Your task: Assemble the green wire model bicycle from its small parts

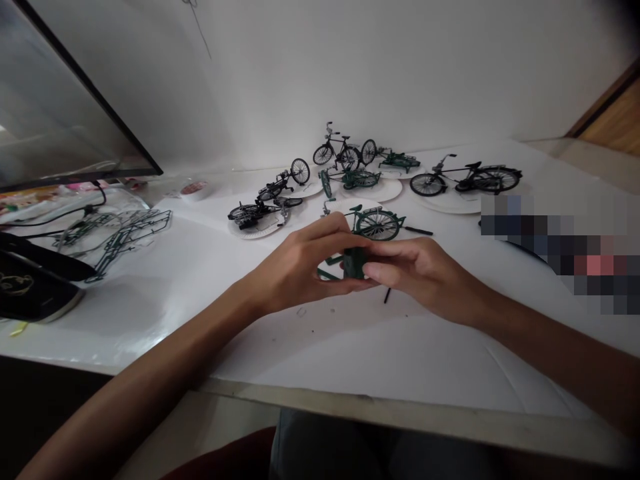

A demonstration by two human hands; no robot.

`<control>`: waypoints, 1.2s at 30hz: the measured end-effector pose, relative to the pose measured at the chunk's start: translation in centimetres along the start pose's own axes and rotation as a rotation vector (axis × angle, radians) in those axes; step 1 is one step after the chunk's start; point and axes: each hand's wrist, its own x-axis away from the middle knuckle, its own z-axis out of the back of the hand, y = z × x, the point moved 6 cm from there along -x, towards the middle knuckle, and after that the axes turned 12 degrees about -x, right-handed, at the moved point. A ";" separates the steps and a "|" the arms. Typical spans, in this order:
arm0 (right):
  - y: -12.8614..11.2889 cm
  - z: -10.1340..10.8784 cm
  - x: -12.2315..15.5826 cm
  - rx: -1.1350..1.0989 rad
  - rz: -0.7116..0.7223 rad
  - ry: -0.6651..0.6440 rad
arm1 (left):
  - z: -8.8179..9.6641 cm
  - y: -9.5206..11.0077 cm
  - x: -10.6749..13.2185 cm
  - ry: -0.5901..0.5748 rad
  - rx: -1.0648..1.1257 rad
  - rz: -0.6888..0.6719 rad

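My left hand (pixel 305 263) and my right hand (pixel 417 273) meet over the white table (pixel 350 353), both pinched on a small dark green model part (pixel 354 262). Its exact shape is hidden by my fingers. Just behind my hands a green miniature bicycle (pixel 373 223) stands on a white paper plate (pixel 350 205). A small dark rod (pixel 387 295) lies on the table below my right hand.
Several more model bicycles on paper plates stand further back, among them a black bicycle (pixel 465 179) at right and another black bicycle (pixel 263 210) lying at left. Green frame parts (pixel 125 233) lie left, by a monitor (pixel 60 113). A blurred patch (pixel 565 250) covers the right.
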 end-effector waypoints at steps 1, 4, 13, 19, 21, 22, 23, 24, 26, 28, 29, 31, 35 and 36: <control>0.0 0.0 0.0 -0.007 -0.007 0.000 | 0.1 0.0 0.0 0.002 0.003 0.000; 0.1 -0.1 0.0 -0.025 -0.017 -0.012 | 0.1 0.0 0.0 0.002 0.001 -0.005; 0.6 -0.1 0.0 -0.011 -0.064 0.061 | -0.7 0.1 0.2 -0.003 -0.094 -0.020; 0.3 0.1 0.0 -0.001 -0.028 0.119 | -1.3 0.2 0.1 -0.003 -0.117 -0.024; 0.3 0.1 0.1 -0.031 -0.033 0.142 | -1.4 0.2 0.1 0.018 -0.098 -0.028; 0.4 0.2 0.1 -0.061 -0.042 0.154 | -1.4 0.1 0.1 0.034 -0.080 -0.027; 0.5 0.2 0.2 -0.104 -0.055 0.163 | -1.5 0.1 0.1 0.047 -0.059 -0.022; 0.7 0.2 0.2 -0.153 -0.071 0.171 | -1.5 -0.1 0.1 0.052 -0.037 -0.013; 1.0 0.1 0.1 -0.239 -0.100 0.182 | -1.8 -0.3 0.1 0.046 -0.007 0.008; 1.2 0.0 0.1 -0.298 -0.108 0.195 | -1.9 -0.2 0.2 0.032 0.001 0.015; 1.2 0.0 0.1 -0.317 -0.103 0.202 | -1.9 -0.1 0.2 0.033 0.000 0.010; 1.1 0.0 0.0 -0.336 -0.078 0.221 | -1.8 0.2 0.3 0.049 0.004 -0.003; 1.1 0.1 0.0 -0.326 -0.077 0.271 | -2.1 0.2 0.3 0.041 0.039 0.028; 1.2 0.1 0.0 -0.337 -0.089 0.276 | -2.3 0.1 0.3 0.029 0.049 0.046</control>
